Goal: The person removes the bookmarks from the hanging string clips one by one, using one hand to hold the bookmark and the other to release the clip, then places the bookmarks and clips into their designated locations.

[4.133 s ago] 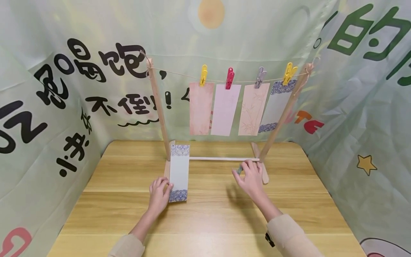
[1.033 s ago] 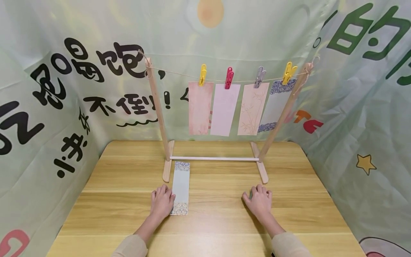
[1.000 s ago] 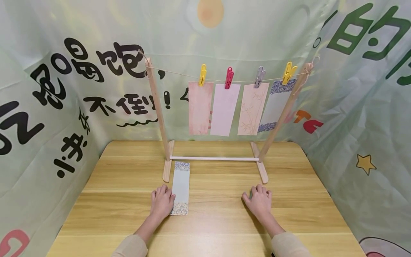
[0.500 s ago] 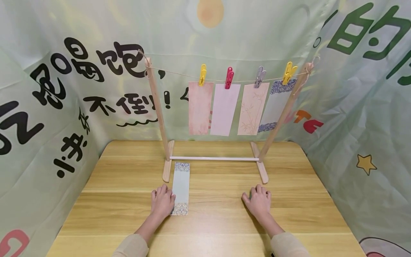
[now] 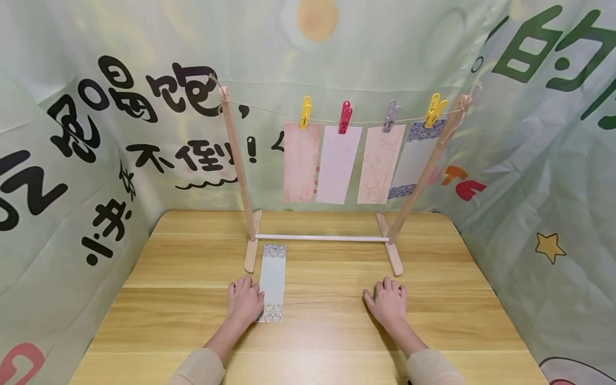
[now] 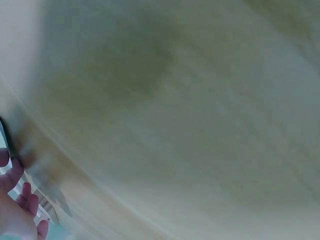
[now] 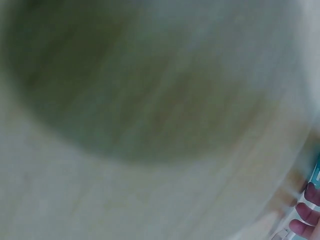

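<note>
A pale paper card (image 5: 272, 278) with blue lace-patterned ends lies at a slight slant in front of the rack's left foot. My left hand (image 5: 245, 302) rests low at the card's lower left edge and pinches it there. In the left wrist view the fingers (image 6: 14, 175) meet a dark thin edge at the far left. To the right, my right hand (image 5: 386, 303) rests low over the table with its fingers curled. It holds a small teal clothespin (image 7: 316, 175), mostly hidden by the hand and cut off in the right wrist view.
A wooden rack with a left post (image 5: 238, 166), a right post (image 5: 428, 171) and a white crossbar (image 5: 322, 238) stands at the back. Several paper cards hang from its string by a red clothespin (image 5: 345, 117), a purple clothespin (image 5: 391, 116) and yellow ones. Printed cloth surrounds the wooden table (image 5: 327, 342).
Over about four seconds the left hand has brought the card from raised against the rack's left foot down onto the table nearer me. The right hand has drawn back too. Both barely move in the last second.
</note>
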A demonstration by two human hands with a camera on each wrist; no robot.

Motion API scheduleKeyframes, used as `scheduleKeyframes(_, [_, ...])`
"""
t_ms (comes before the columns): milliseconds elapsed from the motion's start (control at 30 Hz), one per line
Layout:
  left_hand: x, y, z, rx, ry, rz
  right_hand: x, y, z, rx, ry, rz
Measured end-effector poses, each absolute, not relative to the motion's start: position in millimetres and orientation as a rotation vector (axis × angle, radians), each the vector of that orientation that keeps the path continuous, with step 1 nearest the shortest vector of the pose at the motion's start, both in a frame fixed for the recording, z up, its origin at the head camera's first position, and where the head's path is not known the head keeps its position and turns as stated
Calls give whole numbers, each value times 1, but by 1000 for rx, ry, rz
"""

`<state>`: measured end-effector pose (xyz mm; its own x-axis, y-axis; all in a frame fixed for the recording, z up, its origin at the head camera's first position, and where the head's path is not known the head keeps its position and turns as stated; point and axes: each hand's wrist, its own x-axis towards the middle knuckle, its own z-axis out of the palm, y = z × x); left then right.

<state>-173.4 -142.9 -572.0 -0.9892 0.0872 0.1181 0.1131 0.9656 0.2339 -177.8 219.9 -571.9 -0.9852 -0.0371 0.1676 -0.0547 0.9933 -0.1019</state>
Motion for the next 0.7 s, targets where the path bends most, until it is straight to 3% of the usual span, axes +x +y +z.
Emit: scheduleKeyframes(700, [-172, -135, -567, -197, -3066, -155, -178, 219, -573, 81, -2989, 156])
